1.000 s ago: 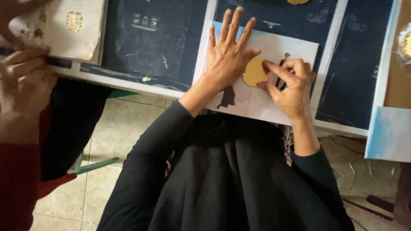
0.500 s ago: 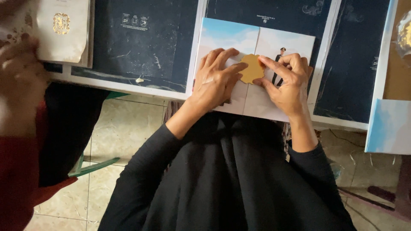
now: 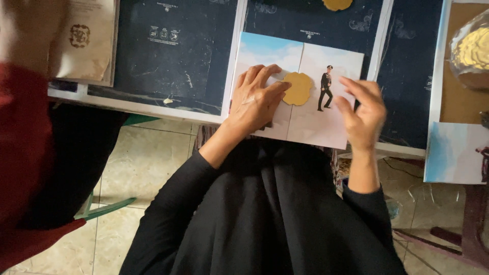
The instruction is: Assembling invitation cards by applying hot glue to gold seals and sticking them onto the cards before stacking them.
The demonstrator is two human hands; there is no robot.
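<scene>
A folded card [image 3: 316,125] with a sky-blue and white cover lies on the table edge in front of me. A small dark figure in uniform is printed on its right flap. A gold scalloped sticker [image 3: 298,88] sits over the seam where the two flaps meet. My left hand [image 3: 257,99] rests flat on the left flap, its fingertips touching the sticker. My right hand [image 3: 362,113] hovers at the card's right edge, fingers apart, holding nothing.
Dark blue printed sheets [image 3: 173,51] cover the table. Another gold sticker [image 3: 337,4] lies at the top. A beige card [image 3: 84,40] is at upper left near another person's red sleeve [image 3: 25,153]. A further card [image 3: 453,153] and a bagged gold stack [image 3: 471,48] are right.
My right hand has let go of the sticker and drawn back to the card's right edge. My left hand now presses beside the sticker on the closed seam.
</scene>
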